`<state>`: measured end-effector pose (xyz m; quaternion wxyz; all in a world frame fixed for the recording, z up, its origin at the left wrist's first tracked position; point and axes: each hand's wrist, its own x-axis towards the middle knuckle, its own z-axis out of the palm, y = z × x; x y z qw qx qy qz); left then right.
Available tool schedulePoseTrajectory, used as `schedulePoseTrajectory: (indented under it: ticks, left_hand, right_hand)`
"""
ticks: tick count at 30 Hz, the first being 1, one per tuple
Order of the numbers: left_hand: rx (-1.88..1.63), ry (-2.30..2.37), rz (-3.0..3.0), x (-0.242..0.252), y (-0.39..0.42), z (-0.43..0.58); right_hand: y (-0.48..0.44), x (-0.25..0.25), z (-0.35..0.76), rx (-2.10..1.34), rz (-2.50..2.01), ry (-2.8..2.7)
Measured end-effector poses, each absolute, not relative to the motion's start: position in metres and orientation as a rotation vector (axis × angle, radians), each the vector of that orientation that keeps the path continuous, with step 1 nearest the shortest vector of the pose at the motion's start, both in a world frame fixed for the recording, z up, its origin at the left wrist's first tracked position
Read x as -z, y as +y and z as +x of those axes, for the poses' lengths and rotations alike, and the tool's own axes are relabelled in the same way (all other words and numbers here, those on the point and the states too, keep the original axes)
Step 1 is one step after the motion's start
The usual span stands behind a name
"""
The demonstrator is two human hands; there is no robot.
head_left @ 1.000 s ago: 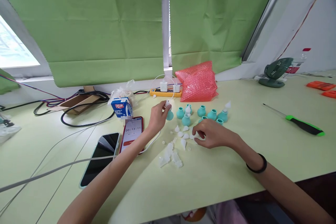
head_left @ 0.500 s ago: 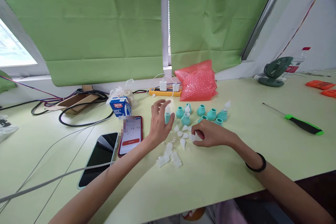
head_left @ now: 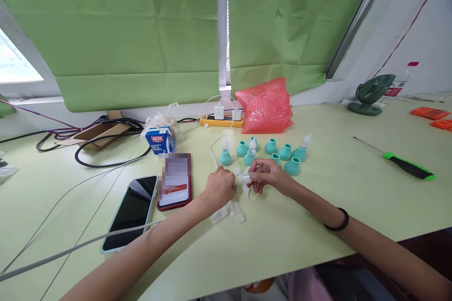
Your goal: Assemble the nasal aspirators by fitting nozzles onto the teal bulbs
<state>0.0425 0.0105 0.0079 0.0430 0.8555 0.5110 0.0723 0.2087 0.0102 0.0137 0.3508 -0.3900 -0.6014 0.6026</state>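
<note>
Since the clear tube (head_left: 244, 178) looks light, stiff and slippery, I pinch its right end with my right hand (head_left: 271, 176) over the worktop (head_left: 300, 225), unable to tell whether my curled left hand (head_left: 221, 188) beside it holds anything.

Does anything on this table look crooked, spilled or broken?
One thing looks askew: the white tip on the rightmost capped teal bulb leans to the right, while the leftmost teal bulb has its tip upright. I see no spill or obvious breakage.
</note>
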Motion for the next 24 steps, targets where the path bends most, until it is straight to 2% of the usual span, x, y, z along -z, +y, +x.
schedulePoseTrajectory:
  ticks: [7, 10, 13, 18, 24]
  left_hand:
    - [-0.498, 1.435, 2.465, -0.014, 0.001, 0.026]
    - [-0.888, 1.200, 1.962, -0.016, -0.003, 0.017]
    - [-1.077, 1.093, 1.709, -0.012, -0.010, 0.013]
    - [-1.263, 1.062, 1.657, -0.004, -0.020, 0.014]
    - [-1.306, 1.018, 1.654, -0.001, -0.024, 0.016]
  right_hand:
    - [0.005, 0.000, 0.197, -1.484, -0.953, -1.241]
    - [-0.001, 0.003, 0.190, -1.433, -0.949, -1.243]
    - [-0.007, 0.006, 0.185, -1.501, -0.940, -1.260]
    - [-0.013, 0.010, 0.182, -1.606, -0.929, -1.281]
    - [-0.012, 0.012, 0.182, -1.785, -0.882, -1.187]
